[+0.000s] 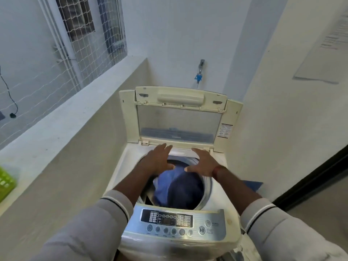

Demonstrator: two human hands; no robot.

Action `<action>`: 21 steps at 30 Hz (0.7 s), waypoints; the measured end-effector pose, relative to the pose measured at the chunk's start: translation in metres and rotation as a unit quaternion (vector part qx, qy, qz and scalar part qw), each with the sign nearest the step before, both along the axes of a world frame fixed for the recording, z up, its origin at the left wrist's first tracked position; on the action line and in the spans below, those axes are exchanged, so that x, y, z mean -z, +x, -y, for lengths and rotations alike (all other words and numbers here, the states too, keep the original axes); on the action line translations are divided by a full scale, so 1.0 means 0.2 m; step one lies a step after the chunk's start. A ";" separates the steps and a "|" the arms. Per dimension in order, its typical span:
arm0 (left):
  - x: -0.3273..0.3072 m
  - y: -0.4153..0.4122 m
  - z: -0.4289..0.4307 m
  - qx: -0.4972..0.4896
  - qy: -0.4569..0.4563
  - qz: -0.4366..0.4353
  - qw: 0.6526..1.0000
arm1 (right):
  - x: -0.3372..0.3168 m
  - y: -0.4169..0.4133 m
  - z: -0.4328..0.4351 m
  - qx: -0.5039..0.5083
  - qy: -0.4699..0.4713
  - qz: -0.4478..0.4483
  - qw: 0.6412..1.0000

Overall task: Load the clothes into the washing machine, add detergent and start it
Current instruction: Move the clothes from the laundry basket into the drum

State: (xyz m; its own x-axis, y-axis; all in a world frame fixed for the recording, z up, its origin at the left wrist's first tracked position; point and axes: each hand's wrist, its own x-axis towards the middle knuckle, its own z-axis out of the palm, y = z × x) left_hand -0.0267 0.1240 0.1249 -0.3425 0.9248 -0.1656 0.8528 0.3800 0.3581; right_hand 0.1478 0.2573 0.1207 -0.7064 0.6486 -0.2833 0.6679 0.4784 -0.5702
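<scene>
A cream top-loading washing machine (pixel 222 196) stands in front of me with its folding lid (pixel 178 117) raised upright at the back. Blue clothes (pixel 178 187), light and dark, lie in the round drum. My left hand (pixel 157 160) and my right hand (pixel 202 164) hover side by side over the far part of the drum opening, palms down, fingers spread and straight, holding nothing. The silver control panel (pixel 175 222) with its buttons faces me at the near edge. No detergent is in view.
A low concrete ledge (pixel 62 129) runs along the left, below a netted window. A green basket (pixel 5 182) sits on it at the far left edge. A tap (pixel 200 72) is on the wall behind the machine. A blue item (pixel 252 184) lies right of the machine.
</scene>
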 end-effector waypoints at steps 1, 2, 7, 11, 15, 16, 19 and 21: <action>0.04 0.02 0.01 -0.002 -0.001 -0.012 1.000 | 0.05 0.02 0.01 0.001 0.002 0.005 1.000; 0.07 0.04 0.02 -0.004 0.004 -0.022 1.000 | 0.08 0.04 0.02 0.002 0.005 0.009 1.000; 0.14 0.13 0.01 -0.004 0.033 -0.045 0.998 | 0.13 0.09 0.02 0.001 0.034 0.009 0.999; 0.16 0.18 -0.04 0.005 0.047 -0.048 0.998 | 0.13 0.14 0.01 0.015 0.053 -0.016 0.998; 0.16 0.28 -0.14 0.028 0.049 -0.046 0.997 | 0.12 0.28 -0.04 0.038 0.064 -0.034 0.997; 0.16 0.32 -0.17 0.040 0.049 -0.043 0.997 | 0.12 0.33 -0.07 0.047 0.067 -0.035 0.996; 0.15 0.47 -0.29 0.080 0.051 -0.018 0.995 | 0.15 0.52 -0.16 0.082 0.080 -0.027 0.993; 0.15 0.61 -0.40 0.106 0.050 -0.011 0.993 | 0.16 0.68 -0.23 0.112 0.075 -0.018 0.991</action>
State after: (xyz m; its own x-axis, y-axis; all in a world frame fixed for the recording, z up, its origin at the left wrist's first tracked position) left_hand 0.0960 0.2034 0.0943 -0.1411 0.9880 -0.0633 0.9175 0.1546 0.3664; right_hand 0.2841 0.3041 0.0881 -0.5487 0.8226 -0.1495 0.7470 0.4021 -0.5294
